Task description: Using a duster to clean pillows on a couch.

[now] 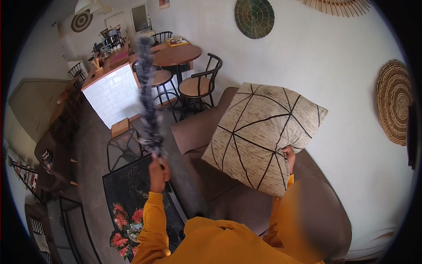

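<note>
My left hand point(159, 173) grips the handle of a fluffy grey duster point(146, 82). The duster points up and away from me and is blurred. In my right hand point(289, 158) is the edge of a square beige cushion point(254, 135) with black crossing lines. Fabric bunches up around those fingers. The cushion is raised and tilted above a brown upholstered sofa point(227, 204), hiding part of its seat and backrest. Between the duster and the cushion there is a wide gap.
Below my left arm stands a black marble-look table point(128, 178) with red flowers point(120, 217) in a vase. A small glass side table point(123, 150), a bar chair point(199, 84) and a round wooden table point(178, 54) stand farther off. Woven discs point(394, 102) hang on the wall to the right.
</note>
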A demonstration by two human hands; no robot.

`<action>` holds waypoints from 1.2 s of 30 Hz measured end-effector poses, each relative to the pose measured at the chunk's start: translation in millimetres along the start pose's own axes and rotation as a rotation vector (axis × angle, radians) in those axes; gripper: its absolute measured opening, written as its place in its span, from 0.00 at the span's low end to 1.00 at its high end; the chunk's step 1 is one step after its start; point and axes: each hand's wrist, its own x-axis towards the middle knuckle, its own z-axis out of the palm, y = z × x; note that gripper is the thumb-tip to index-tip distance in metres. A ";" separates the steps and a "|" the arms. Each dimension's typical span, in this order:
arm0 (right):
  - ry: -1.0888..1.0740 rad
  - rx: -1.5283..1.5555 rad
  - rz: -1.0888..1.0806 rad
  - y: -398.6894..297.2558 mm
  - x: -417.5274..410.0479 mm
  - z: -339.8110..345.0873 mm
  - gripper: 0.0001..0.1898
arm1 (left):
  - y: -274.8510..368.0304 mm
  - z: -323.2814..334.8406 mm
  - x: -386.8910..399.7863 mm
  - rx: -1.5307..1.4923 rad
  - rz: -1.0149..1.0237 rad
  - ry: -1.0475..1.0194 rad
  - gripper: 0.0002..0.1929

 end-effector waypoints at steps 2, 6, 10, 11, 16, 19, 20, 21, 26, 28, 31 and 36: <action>-0.039 -0.057 -0.015 13.0 14.8 -15.2 0.04 | -30.9 6.7 -6.8 0.305 -0.079 -0.154 0.24; -0.182 -0.467 -0.295 -2.1 2.7 -8.5 0.02 | -34.0 18.7 -27.0 0.574 -0.190 -0.447 0.25; -0.138 -0.741 -0.351 -28.5 -9.9 0.4 0.03 | -42.0 12.1 -19.7 0.332 -0.305 -0.265 0.25; -0.204 -1.059 -0.534 -30.8 -12.5 -1.8 0.04 | -40.8 14.7 -19.9 0.216 -0.263 -0.151 0.26; -0.183 -0.706 -0.126 -59.8 -31.7 63.8 0.13 | -50.4 24.2 -26.7 0.142 -0.285 -0.066 0.25; -0.314 -0.826 -0.030 -56.9 -20.9 61.8 0.11 | -78.8 19.8 -27.9 0.776 0.384 -0.428 0.24; -0.369 -0.847 -0.022 -59.6 -17.4 56.8 0.09 | -87.6 13.8 -22.8 0.646 0.482 -0.294 0.24; -0.419 -0.868 -0.016 -64.3 -11.4 50.9 0.07 | -80.7 9.7 -18.3 0.658 0.452 -0.317 0.24; -0.337 -0.868 0.056 -49.9 -23.7 39.1 0.08 | -72.3 0.2 -24.8 -0.095 -0.205 -0.060 0.23; -0.263 -0.779 0.050 -20.7 -45.2 53.0 0.09 | -99.7 3.5 -40.4 0.135 -0.271 -0.132 0.24; -0.115 -0.384 0.011 14.8 -68.2 50.1 0.08 | -127.5 20.3 -69.0 0.550 -0.207 -0.360 0.26; 0.301 -0.164 0.386 60.2 -123.6 7.8 0.12 | -108.6 12.6 -67.6 0.892 0.055 -0.415 0.27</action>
